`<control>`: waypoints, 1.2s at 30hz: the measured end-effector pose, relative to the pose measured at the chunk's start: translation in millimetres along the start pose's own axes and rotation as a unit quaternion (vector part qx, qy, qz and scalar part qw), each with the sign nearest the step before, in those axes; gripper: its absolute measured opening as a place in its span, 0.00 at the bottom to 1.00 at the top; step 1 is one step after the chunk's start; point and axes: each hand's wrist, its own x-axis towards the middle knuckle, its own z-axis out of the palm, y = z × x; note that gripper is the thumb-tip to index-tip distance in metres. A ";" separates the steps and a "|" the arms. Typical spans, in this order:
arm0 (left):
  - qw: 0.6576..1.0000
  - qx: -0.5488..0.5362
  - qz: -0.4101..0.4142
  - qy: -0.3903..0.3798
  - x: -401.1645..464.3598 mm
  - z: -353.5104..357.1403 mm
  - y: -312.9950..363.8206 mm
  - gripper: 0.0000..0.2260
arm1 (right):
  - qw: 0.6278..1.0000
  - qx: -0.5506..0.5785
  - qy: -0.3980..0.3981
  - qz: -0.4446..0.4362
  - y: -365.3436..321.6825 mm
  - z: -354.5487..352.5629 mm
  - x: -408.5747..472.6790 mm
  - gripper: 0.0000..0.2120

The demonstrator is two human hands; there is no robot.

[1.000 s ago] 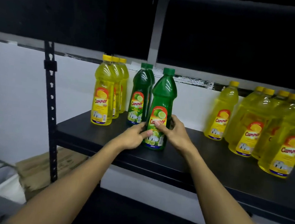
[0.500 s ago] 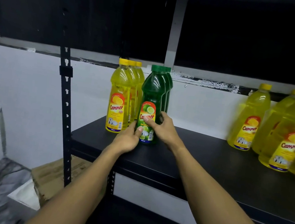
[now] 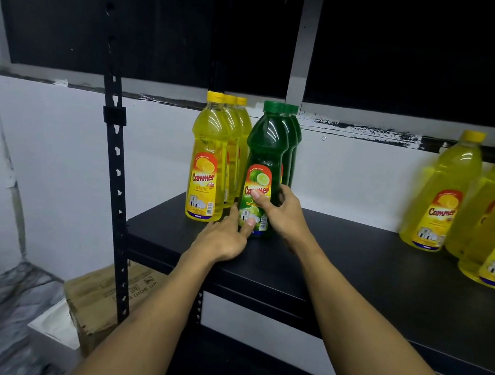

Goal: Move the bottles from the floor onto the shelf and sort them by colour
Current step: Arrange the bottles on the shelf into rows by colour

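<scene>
a full green bottle (image 3: 262, 170), judged heavy, rigid and slick, stands on the shelf (image 3: 355, 261); it is gripped mid-label by the right hand (image 3: 280, 212) and touched low by the relaxed left hand (image 3: 222, 237).

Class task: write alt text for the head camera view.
Two hands steady the front green bottle on a black shelf: right hand curled round it, left hand touching its base. Yellow bottles stand in a row beside it, more yellow bottles at right.

A matte black metal shelf board (image 3: 355, 261) carries upright plastic bottles. A row of yellow bottles (image 3: 209, 158) stands just beside a row of green bottles (image 3: 264, 146). More yellow bottles (image 3: 443, 194) cluster well apart at the right.
</scene>
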 end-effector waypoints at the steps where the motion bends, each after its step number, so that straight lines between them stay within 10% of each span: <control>1: 1.000 0.001 -0.001 -0.002 0.4 0.1 0.1 0.35 | 1.000 0.005 0.002 0.000 1.2 -0.3 -0.3 0.24; 22: 0.997 -0.044 -0.014 0.068 -6.9 1.2 -0.6 0.37 | 0.997 -0.072 0.008 0.018 19.3 -0.2 -12.6 0.43; 29: 0.974 -0.078 -0.004 0.213 -26.0 -4.9 6.7 0.13 | 0.988 -0.148 0.027 0.041 8.3 -18.2 -45.1 0.38; 36: 0.974 -0.106 0.073 0.188 -37.0 23.1 40.1 0.08 | 0.958 -0.286 0.025 0.021 16.6 -103.5 -71.9 0.32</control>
